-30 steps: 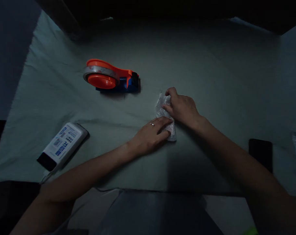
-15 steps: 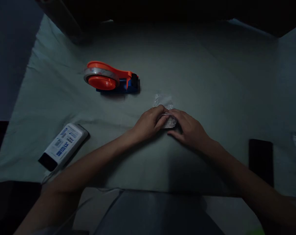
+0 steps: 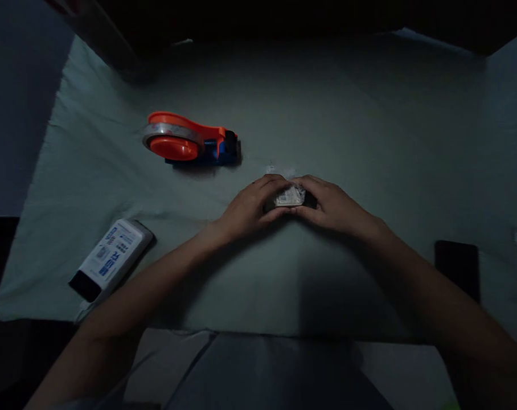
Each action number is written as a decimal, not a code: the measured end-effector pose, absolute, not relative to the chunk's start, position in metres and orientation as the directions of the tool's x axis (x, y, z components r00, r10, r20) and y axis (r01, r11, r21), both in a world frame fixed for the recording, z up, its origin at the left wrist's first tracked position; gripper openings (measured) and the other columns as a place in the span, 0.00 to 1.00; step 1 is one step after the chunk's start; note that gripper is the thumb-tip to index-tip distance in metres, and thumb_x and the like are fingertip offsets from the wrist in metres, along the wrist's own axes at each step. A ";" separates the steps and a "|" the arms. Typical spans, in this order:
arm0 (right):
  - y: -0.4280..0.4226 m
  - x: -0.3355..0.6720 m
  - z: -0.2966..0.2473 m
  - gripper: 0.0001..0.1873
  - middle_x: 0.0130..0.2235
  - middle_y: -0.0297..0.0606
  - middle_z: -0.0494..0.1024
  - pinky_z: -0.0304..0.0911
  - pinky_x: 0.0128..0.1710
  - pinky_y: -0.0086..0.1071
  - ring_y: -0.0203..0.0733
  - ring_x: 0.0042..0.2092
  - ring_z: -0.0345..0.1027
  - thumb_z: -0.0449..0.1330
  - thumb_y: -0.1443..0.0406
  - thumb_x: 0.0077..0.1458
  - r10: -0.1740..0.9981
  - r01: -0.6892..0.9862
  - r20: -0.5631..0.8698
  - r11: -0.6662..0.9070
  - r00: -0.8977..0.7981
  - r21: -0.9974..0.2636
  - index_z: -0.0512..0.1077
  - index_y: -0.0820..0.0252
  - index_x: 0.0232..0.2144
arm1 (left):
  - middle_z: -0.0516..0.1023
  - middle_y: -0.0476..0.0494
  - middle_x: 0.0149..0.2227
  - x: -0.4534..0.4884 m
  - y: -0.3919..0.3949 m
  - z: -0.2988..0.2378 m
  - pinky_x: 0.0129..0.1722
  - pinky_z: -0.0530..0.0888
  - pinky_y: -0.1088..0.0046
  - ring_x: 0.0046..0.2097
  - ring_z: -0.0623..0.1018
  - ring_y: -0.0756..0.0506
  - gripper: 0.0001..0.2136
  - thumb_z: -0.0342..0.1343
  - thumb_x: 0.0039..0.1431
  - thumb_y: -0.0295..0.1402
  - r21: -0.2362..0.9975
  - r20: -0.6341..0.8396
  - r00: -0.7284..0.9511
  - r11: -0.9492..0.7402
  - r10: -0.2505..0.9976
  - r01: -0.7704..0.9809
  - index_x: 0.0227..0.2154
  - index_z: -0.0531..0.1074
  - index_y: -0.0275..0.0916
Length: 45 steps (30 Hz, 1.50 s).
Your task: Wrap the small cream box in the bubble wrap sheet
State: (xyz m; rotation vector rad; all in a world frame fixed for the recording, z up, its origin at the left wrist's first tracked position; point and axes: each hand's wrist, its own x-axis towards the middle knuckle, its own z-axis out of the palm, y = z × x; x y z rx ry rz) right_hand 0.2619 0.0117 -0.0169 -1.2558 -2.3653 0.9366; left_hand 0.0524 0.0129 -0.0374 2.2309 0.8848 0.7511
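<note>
Between my two hands is a small pale item in clear plastic wrap (image 3: 290, 196), near the middle of the cloth. My left hand (image 3: 255, 202) curls around its left side, fingers over the far edge and thumb along the near edge. From the right, my right hand (image 3: 333, 205) grips it the same way, and the two thumbs nearly meet in front. A crinkled bit of the clear plastic sticks out beyond my fingertips. Much of the item is hidden by my hands, so its kind cannot be made out.
An orange and blue tape dispenser (image 3: 175, 149) with a roll of clear tape stands at the upper left. A white box-like device with blue print (image 3: 113, 250) lies at the left, a cable at its lower end. A dark phone-like slab (image 3: 457, 267) rests at the right on the green cloth (image 3: 369, 142).
The wrapped item has tilted so its pale face shows more. Both thumbs have come together along its near edge, and less of the loose plastic shows beyond my fingers.
</note>
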 end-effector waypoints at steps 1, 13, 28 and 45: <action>0.014 0.261 -0.018 0.22 0.48 0.45 0.72 0.64 0.47 0.42 0.48 0.47 0.68 0.58 0.58 0.54 0.828 0.604 -0.021 0.391 -0.560 -0.694 0.67 0.59 0.50 | 0.71 0.36 0.50 0.052 0.017 -0.039 0.53 0.68 0.66 0.52 0.71 0.44 0.19 0.55 0.59 0.38 0.719 0.262 0.601 -0.568 0.755 0.400 0.51 0.66 0.36; 0.019 0.249 -0.035 0.25 0.58 0.53 0.64 0.57 0.57 0.48 0.51 0.60 0.57 0.54 0.59 0.58 0.829 0.662 0.225 0.547 -0.511 -0.513 0.61 0.64 0.55 | 0.70 0.39 0.42 0.054 0.049 -0.051 0.53 0.63 0.60 0.49 0.65 0.42 0.16 0.47 0.63 0.42 0.594 0.159 0.423 -0.429 0.892 0.680 0.36 0.77 0.37; 0.078 0.242 -0.022 0.15 0.46 0.42 0.75 0.62 0.50 0.40 0.45 0.48 0.68 0.49 0.65 0.60 0.800 0.624 0.086 0.525 -0.593 -0.578 0.72 0.59 0.44 | 0.65 0.35 0.53 0.046 0.035 -0.058 0.55 0.65 0.59 0.56 0.65 0.40 0.18 0.54 0.58 0.33 0.345 0.489 0.557 -0.736 0.671 0.583 0.51 0.62 0.39; 0.095 0.244 -0.040 0.34 0.57 0.43 0.65 0.56 0.56 0.49 0.52 0.57 0.60 0.62 0.63 0.45 0.843 0.603 0.198 0.503 -0.500 -0.619 0.61 0.53 0.56 | 0.66 0.33 0.54 0.043 0.094 -0.045 0.55 0.62 0.55 0.56 0.66 0.35 0.32 0.58 0.51 0.38 0.439 0.223 0.537 -0.576 0.814 0.690 0.58 0.54 0.35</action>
